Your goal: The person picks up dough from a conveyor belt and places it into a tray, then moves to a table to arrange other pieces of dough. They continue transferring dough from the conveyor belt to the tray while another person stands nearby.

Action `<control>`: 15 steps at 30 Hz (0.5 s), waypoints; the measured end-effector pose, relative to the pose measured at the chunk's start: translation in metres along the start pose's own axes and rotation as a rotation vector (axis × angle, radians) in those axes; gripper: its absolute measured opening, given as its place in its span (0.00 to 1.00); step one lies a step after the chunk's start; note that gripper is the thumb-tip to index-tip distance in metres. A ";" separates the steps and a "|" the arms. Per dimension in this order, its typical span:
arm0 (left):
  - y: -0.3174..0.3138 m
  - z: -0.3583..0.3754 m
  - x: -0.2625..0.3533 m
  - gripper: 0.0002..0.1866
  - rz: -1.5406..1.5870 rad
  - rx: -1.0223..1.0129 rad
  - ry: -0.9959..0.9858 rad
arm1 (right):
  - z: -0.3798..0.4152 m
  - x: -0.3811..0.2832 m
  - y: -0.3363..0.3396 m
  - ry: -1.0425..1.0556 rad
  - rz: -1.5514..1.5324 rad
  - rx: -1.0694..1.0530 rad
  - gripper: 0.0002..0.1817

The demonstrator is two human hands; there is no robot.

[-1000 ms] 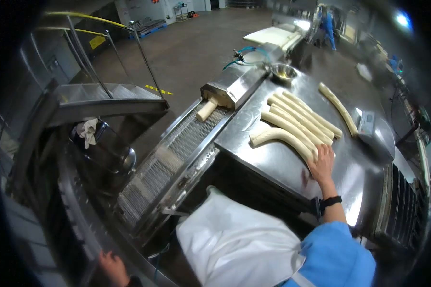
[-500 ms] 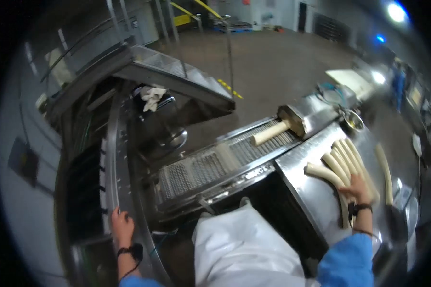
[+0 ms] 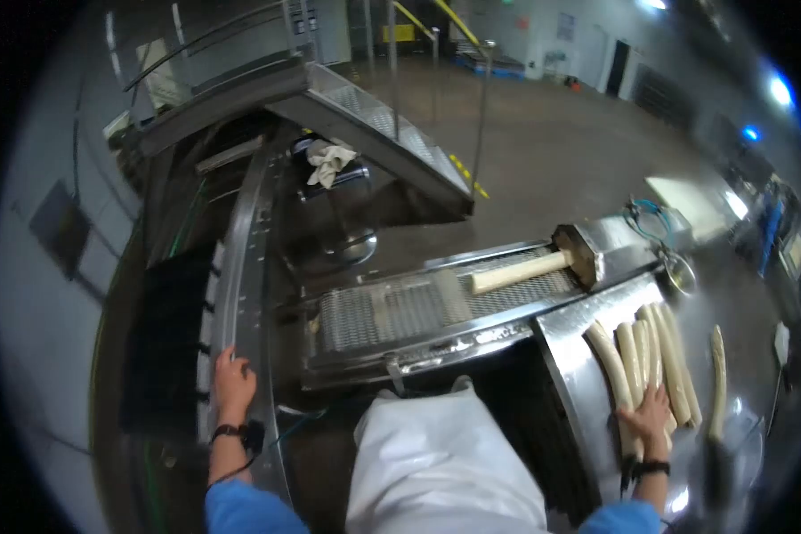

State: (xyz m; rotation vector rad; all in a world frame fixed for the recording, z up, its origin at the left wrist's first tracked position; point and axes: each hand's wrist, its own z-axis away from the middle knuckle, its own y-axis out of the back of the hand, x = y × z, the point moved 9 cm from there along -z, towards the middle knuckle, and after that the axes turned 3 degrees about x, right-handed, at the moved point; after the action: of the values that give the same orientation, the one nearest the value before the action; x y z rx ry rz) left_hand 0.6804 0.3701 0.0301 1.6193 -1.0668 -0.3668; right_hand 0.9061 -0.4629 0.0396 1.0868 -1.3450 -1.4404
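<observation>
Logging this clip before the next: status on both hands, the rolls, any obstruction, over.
Left hand at metal rail. Right hand on pale rolls, fingers spread. One roll on mesh conveyor. Nothing visibly blocking right hand.

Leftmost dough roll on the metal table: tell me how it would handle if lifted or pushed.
The dough roll is probably floppy, since it curves along its length. Its rounded side suggests it may roll if pushed across the table, though the bend could check that.

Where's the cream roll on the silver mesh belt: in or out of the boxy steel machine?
At least partly out: the roll lies on the belt, reaching the machine. Any part inside is hidden.
</observation>
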 end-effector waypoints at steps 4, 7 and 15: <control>0.002 -0.001 0.002 0.09 -0.013 0.000 0.000 | 0.052 0.019 -0.003 0.067 -0.036 0.108 0.61; -0.003 0.000 -0.004 0.09 -0.045 0.014 -0.068 | 0.084 0.044 0.010 -0.096 -0.035 0.100 0.60; 0.005 -0.003 0.012 0.13 -0.086 -0.157 0.067 | 0.123 0.125 -0.038 -0.428 -0.683 0.399 0.59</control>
State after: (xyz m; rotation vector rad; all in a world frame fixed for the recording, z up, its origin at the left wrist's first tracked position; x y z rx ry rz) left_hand 0.6866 0.3621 0.0391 1.5298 -0.8973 -0.4400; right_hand 0.7547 -0.5516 0.0016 1.6760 -1.7023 -2.0343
